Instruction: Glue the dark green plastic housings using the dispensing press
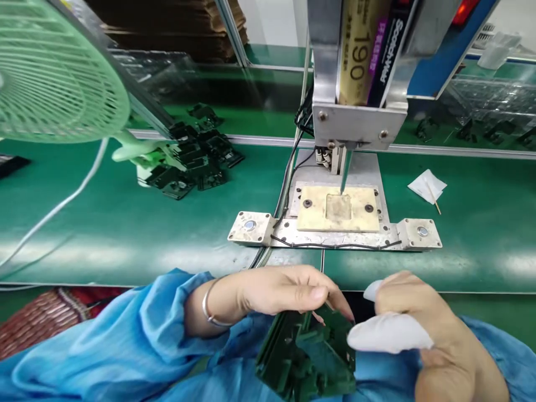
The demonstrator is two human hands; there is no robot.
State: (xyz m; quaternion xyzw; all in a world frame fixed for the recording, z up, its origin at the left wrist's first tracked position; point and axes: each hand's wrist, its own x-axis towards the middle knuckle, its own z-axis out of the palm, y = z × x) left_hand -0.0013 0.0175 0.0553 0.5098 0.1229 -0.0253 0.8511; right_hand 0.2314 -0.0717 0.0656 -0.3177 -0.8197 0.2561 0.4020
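Note:
My left hand is closed around a dark moulded plastic part with ribs and slots, held tilted in front of my body below the bench edge. The fingers pass behind the part, so their tips are partly hidden. To its right is my right hand, with white finger cots on thumb and index finger. That thumb points at the part's right edge; whether it touches cannot be made out. Thumb and index finger are apart, and nothing shows between them. Beyond both hands stands a dispensing fixture with a cream block and a needle above its square recess.
Glue cartridges sit in the metal holder over the fixture. Push-button boxes flank its base. Several dark parts are piled near a green fan. A white wipe with a stick lies right on the green bench.

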